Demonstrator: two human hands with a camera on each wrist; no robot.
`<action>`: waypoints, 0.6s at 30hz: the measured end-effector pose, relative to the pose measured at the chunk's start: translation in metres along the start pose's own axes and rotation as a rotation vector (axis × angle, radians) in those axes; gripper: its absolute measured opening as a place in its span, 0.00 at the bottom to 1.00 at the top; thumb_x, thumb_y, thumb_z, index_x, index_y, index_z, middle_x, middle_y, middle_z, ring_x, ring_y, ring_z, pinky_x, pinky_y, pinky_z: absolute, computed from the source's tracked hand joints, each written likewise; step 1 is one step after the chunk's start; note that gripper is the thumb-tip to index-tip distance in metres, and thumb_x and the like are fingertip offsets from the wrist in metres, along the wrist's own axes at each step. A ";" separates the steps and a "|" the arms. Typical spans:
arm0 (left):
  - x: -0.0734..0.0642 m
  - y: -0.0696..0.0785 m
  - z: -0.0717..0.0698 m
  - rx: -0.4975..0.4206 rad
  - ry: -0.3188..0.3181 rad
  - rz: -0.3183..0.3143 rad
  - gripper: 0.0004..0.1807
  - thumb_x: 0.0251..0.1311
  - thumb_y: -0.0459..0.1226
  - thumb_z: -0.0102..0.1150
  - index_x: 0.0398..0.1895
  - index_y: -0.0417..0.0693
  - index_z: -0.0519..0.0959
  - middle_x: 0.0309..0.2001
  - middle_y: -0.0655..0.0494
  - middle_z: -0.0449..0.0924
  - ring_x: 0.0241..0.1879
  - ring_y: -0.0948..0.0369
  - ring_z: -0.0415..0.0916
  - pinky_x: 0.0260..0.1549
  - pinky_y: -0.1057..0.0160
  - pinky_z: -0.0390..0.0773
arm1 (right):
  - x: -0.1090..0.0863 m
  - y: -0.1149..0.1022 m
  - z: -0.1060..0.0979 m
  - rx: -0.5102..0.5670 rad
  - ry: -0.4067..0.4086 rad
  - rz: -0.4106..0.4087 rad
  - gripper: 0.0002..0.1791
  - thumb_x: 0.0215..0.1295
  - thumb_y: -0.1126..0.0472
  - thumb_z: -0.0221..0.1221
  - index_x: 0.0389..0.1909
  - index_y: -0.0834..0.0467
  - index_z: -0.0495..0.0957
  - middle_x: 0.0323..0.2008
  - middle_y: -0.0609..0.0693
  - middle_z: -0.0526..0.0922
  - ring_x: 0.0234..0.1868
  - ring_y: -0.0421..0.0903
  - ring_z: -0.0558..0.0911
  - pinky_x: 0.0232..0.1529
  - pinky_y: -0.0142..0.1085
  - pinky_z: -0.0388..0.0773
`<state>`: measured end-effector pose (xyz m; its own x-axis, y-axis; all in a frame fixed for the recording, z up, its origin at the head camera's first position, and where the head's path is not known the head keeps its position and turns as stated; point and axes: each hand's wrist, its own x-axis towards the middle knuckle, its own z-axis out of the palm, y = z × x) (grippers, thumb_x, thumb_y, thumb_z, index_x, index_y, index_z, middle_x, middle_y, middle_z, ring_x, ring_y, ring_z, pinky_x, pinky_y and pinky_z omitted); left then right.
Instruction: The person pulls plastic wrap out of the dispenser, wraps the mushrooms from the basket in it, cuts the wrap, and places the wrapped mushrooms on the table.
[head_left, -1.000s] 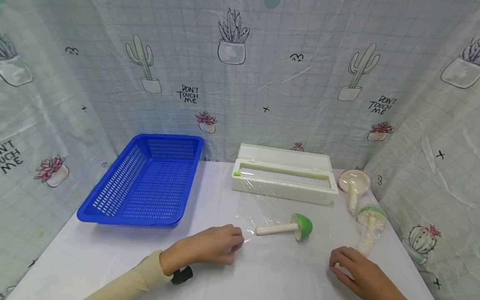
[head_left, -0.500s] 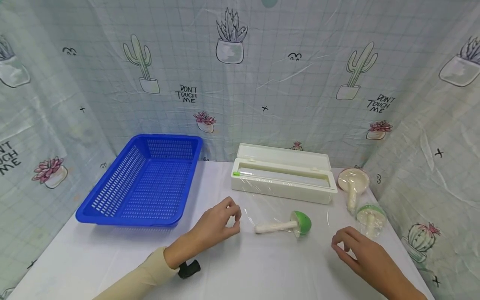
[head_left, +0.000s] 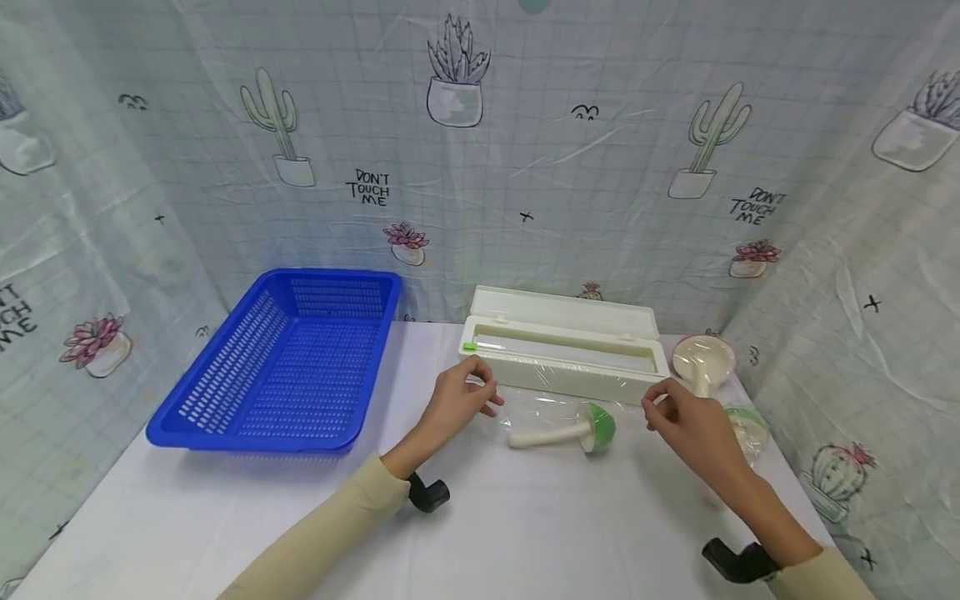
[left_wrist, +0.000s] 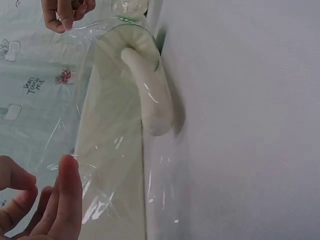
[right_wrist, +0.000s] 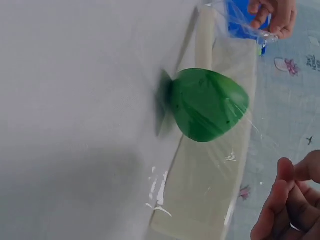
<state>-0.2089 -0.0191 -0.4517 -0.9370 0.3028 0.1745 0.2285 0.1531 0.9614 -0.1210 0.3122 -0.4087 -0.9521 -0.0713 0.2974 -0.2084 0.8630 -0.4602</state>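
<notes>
A toy mushroom with a green cap (head_left: 600, 427) and a pale stem (head_left: 547, 436) lies on the white table in the head view. Clear cling film (left_wrist: 115, 145) stretches over it, running from the dispenser box (head_left: 570, 375). My left hand (head_left: 461, 398) pinches the film's left corner between thumb and forefinger, the other fingers loosely spread. At the opposite corner my right hand (head_left: 693, 425) pinches the film too. Both hands are raised off the table, near the box's front. In the right wrist view the green cap (right_wrist: 210, 105) shows through the film.
A blue plastic basket (head_left: 367, 400) stands at the left. Two film-wrapped mushrooms lie at the right: a pale one (head_left: 703, 360) at the back and a green-capped one (head_left: 748, 432), partly hidden by my right arm. The box's lid (head_left: 562, 310) stands raised. Printed curtains enclose the table.
Both hands have risen from the table's front and moved away from me toward the box, carrying the film's near edge over the mushroom. The mushroom appears slightly farther back.
</notes>
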 end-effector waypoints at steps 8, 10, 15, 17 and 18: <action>0.011 -0.026 0.004 0.130 0.026 0.003 0.03 0.66 0.27 0.61 0.36 0.40 0.76 0.42 0.46 0.80 0.42 0.51 0.87 0.37 0.66 0.85 | 0.025 0.022 0.026 -0.017 -0.034 0.132 0.06 0.73 0.60 0.56 0.41 0.60 0.78 0.26 0.47 0.86 0.21 0.41 0.76 0.19 0.34 0.70; 0.009 -0.031 0.004 0.197 0.000 0.029 0.03 0.64 0.28 0.63 0.37 0.39 0.78 0.42 0.46 0.80 0.44 0.51 0.87 0.39 0.67 0.84 | 0.027 0.028 0.032 -0.068 -0.063 0.146 0.06 0.72 0.60 0.56 0.39 0.59 0.77 0.27 0.46 0.85 0.21 0.41 0.75 0.19 0.35 0.69; 0.005 -0.034 0.005 0.308 -0.097 0.083 0.08 0.64 0.30 0.65 0.44 0.35 0.82 0.47 0.45 0.77 0.50 0.49 0.83 0.48 0.61 0.84 | 0.025 0.038 0.044 -0.153 -0.117 0.133 0.05 0.68 0.60 0.58 0.38 0.58 0.77 0.27 0.47 0.83 0.21 0.42 0.74 0.19 0.36 0.69; 0.005 -0.034 0.005 0.342 -0.132 0.096 0.11 0.64 0.31 0.65 0.47 0.34 0.83 0.48 0.44 0.76 0.51 0.48 0.82 0.49 0.58 0.83 | 0.025 0.040 0.047 -0.166 -0.128 0.124 0.05 0.67 0.59 0.59 0.37 0.58 0.77 0.27 0.47 0.83 0.22 0.42 0.74 0.19 0.36 0.69; 0.005 -0.034 0.005 0.363 -0.146 0.102 0.11 0.64 0.32 0.66 0.47 0.34 0.83 0.49 0.45 0.75 0.50 0.48 0.81 0.50 0.57 0.83 | 0.024 0.041 0.049 -0.170 -0.133 0.122 0.05 0.67 0.59 0.59 0.37 0.57 0.77 0.27 0.47 0.83 0.22 0.42 0.74 0.19 0.36 0.69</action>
<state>-0.2204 -0.0179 -0.4847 -0.8632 0.4599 0.2082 0.4215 0.4294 0.7987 -0.1638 0.3214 -0.4614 -0.9914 -0.0171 0.1300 -0.0601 0.9404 -0.3348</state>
